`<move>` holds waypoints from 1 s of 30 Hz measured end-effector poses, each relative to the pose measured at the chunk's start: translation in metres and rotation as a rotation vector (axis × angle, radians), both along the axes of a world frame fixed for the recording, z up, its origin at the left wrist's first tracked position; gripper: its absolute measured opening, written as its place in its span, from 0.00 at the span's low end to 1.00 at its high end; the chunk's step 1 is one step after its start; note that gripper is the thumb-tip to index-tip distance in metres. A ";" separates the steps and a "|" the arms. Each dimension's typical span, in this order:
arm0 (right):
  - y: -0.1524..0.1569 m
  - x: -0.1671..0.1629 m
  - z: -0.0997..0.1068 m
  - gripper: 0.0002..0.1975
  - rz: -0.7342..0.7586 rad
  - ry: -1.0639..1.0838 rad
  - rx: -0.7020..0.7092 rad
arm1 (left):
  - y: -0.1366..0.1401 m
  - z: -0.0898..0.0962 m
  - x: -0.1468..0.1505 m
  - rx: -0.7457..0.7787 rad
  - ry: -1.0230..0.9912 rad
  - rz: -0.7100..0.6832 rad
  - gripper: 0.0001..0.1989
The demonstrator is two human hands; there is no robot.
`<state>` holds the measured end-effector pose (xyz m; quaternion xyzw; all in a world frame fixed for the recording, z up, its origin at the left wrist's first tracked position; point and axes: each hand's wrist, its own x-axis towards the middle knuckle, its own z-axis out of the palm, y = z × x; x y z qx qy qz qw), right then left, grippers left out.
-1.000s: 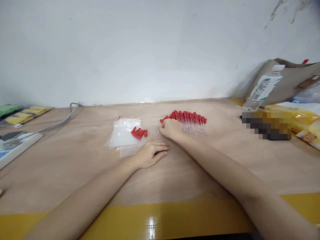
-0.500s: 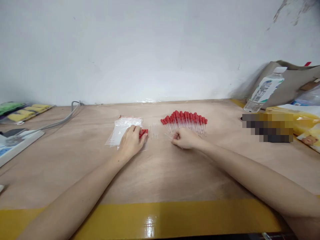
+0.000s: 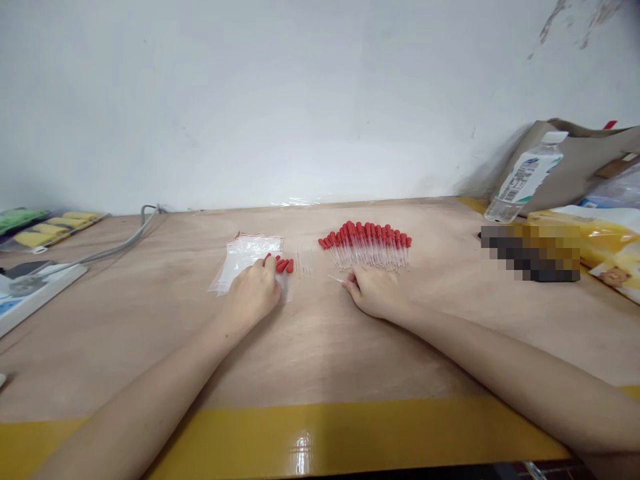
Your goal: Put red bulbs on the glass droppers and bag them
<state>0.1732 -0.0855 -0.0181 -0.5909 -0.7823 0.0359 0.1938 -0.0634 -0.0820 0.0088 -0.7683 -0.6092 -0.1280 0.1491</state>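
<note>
My left hand (image 3: pixel 254 288) is closed over a stack of clear zip bags (image 3: pixel 250 250), with a red tip poking out beyond its fingers. A few red rubber bulbs (image 3: pixel 285 266) lie just right of those fingers. My right hand (image 3: pixel 376 291) pinches a thin clear glass tube (image 3: pixel 335 278) that points left. Beyond the right hand, many droppers with red bulbs (image 3: pixel 369 230) lie side by side in a fan, their clear tubes toward me. Several loose thin glass tubes (image 3: pixel 304 261) lie between the hands.
At the far left are a power strip (image 3: pixel 47 290) with a grey cable (image 3: pixel 127 243) and bagged yellow and green items (image 3: pixel 60 227). A plastic bottle (image 3: pixel 525 180), a grey bag (image 3: pixel 575 150) and a yellow package (image 3: pixel 600 233) stand on the right.
My left hand has drawn slightly left and toward me, uncovering the red bulbs. My right hand has come slightly closer, still pinching the tube.
</note>
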 end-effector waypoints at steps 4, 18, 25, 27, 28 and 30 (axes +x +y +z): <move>0.003 0.010 -0.007 0.07 0.077 0.058 0.076 | -0.009 -0.003 0.012 -0.033 -0.167 -0.371 0.12; 0.002 0.011 -0.010 0.10 0.381 0.215 0.215 | 0.007 -0.032 0.034 -0.019 -0.484 -0.549 0.08; -0.002 0.009 -0.011 0.10 0.428 0.271 0.230 | 0.004 -0.028 0.038 -0.078 -0.667 -0.565 0.08; -0.003 0.008 -0.010 0.10 0.430 0.293 0.221 | 0.004 -0.029 0.038 -0.117 -0.707 -0.564 0.09; -0.003 0.008 -0.010 0.10 0.438 0.299 0.218 | 0.004 -0.030 0.038 -0.142 -0.737 -0.561 0.09; -0.003 0.008 -0.010 0.10 0.451 0.305 0.212 | 0.004 -0.032 0.038 -0.194 -0.803 -0.549 0.09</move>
